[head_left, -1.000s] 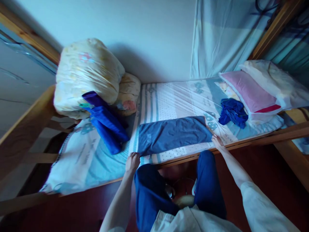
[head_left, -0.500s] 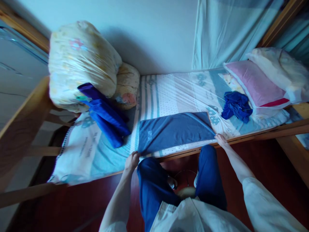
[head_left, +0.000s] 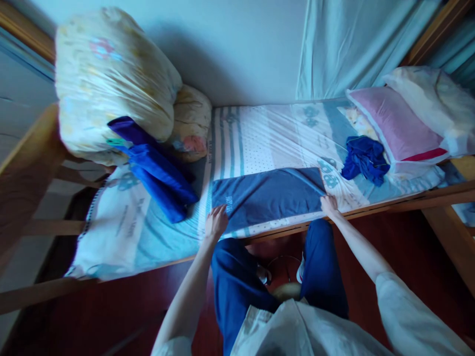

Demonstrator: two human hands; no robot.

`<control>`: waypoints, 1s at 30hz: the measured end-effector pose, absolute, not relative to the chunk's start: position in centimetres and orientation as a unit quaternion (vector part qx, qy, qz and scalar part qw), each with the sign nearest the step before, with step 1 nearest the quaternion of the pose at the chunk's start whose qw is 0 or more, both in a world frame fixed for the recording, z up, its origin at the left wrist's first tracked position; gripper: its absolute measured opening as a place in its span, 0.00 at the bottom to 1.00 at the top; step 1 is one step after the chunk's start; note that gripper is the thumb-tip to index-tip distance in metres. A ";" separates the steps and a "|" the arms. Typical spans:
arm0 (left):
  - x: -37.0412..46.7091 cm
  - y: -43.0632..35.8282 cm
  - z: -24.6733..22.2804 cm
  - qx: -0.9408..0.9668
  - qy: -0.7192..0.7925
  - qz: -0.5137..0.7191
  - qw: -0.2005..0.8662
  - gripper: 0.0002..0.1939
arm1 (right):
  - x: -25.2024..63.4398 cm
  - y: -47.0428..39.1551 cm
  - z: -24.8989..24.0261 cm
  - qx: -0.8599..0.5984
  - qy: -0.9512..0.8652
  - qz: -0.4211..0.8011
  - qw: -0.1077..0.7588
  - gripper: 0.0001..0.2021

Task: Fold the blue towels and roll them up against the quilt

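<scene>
A dark grey-blue towel (head_left: pixel 270 198) with small pale lettering at its left end lies lengthwise along the near edge of the bed. My left hand (head_left: pixel 217 221) is closed on the towel's near left part, just below the lettering. At the other end, my right hand (head_left: pixel 329 204) grips the near right corner. A fold runs slantwise across the cloth from the left hand, and another ridge leads to the right hand. The towel rests on a striped, patterned bed sheet (head_left: pixel 256 141).
Left on the bed are a large stuffed bundle (head_left: pixel 115 84), a smaller floral pillow (head_left: pixel 191 121) and a blue garment (head_left: pixel 159 178) with a green clip. Crumpled blue cloth (head_left: pixel 365 159) lies right, beside a pink pillow (head_left: pixel 401 123). A wooden rail (head_left: pixel 408 200) edges the bed.
My left hand has moved up and inward with the towel's near left corner, lifting it toward the lettering. My right hand has shifted slightly left and up, still gripping its corner.
</scene>
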State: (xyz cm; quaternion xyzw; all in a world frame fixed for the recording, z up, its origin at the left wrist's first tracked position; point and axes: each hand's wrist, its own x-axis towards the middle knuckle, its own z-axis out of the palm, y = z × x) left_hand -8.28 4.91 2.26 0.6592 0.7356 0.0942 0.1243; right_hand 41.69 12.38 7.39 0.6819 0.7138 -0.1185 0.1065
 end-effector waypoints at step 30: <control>6.7 6.2 -4.0 0.564 0.788 0.188 0.159 0.32 | 26.2 14.7 -3.0 0.474 0.841 -0.241 -0.097 0.29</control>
